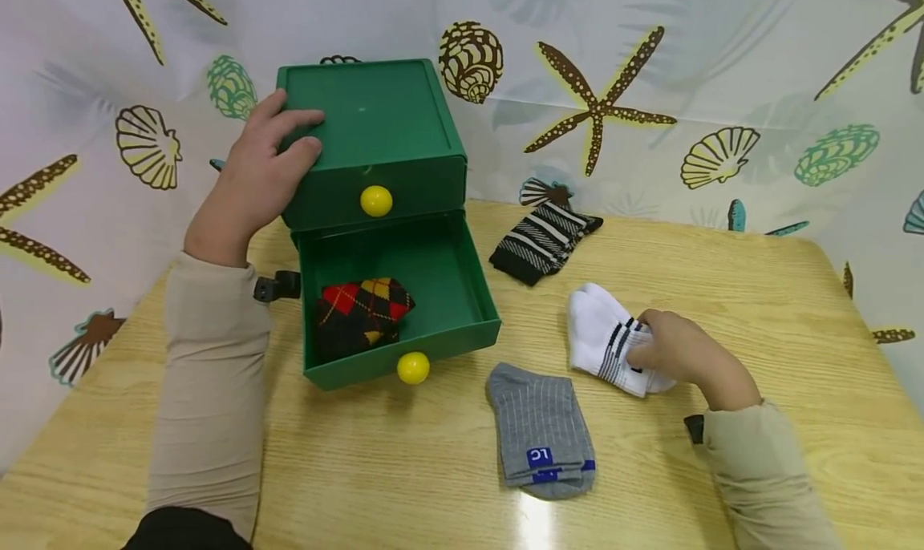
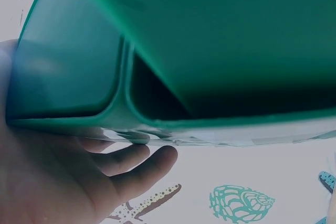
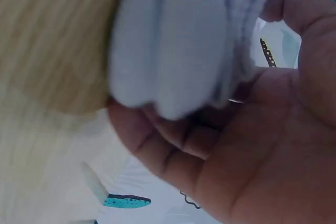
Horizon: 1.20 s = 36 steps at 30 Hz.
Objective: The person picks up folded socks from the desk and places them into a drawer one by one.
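My left hand (image 1: 261,165) rests against the upper left side of a green two-drawer box (image 1: 375,109), thumb and a finger lying on its top. In the left wrist view its fingers (image 2: 142,179) stretch along the box's side. The lower drawer (image 1: 440,285) is pulled out, with a folded red, black and yellow argyle sock pair (image 1: 364,313) inside at the left; the upper drawer is closed. At the right, my right hand (image 1: 678,348) grips the cuff end of white socks (image 1: 595,329) with black stripes. The right wrist view shows fingers curled round these socks (image 3: 184,45).
Grey ribbed socks (image 1: 537,422) with a blue label lie in front of the white ones. Black-and-white striped socks (image 1: 545,241) lie right of the box, toward the back. A sea-patterned curtain (image 1: 563,69) hangs behind the wooden table (image 1: 816,349).
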{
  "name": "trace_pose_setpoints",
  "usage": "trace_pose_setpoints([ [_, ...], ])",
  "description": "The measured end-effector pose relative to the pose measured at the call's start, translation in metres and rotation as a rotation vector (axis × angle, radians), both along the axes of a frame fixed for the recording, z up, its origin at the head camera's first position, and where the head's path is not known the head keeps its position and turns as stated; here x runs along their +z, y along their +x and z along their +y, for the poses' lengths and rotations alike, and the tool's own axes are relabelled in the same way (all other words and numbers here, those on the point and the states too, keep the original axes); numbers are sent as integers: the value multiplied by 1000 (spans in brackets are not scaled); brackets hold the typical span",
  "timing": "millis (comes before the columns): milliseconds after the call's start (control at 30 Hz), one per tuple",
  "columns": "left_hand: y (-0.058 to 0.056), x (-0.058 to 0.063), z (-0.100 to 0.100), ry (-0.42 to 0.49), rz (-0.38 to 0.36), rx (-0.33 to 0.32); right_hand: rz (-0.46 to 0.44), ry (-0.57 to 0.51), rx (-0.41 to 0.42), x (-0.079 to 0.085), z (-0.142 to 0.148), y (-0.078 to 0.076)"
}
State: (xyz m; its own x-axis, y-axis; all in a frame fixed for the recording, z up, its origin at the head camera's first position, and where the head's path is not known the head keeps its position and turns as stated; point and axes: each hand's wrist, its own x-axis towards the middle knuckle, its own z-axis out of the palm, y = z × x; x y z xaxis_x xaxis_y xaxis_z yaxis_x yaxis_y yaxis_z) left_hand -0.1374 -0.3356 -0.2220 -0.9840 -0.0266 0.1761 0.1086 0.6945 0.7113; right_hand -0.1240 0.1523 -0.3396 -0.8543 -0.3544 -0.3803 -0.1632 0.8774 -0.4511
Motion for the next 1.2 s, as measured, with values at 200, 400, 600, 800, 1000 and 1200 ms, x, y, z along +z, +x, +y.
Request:
trace_pose_setpoints([
  [200,-1,-1,1,-7,-9,-2,23,-95,-17,-8,2,1],
  [400,-2,-2,2,1,-7,-12,23,-248,-22,-3,-1,3],
  [600,-4,0,1,-2,-6,-10,34,-471,-129,25,-17,7],
  [800,-4,2,1,2,-10,11,62,-800,-142,63,-39,16],
  [1000,-2,0,-1,12,-8,15,112,-985,-63,81,-78,23],
  [1200,-1,0,0,23,-1,16,128,-990,-7,86,-129,30],
])
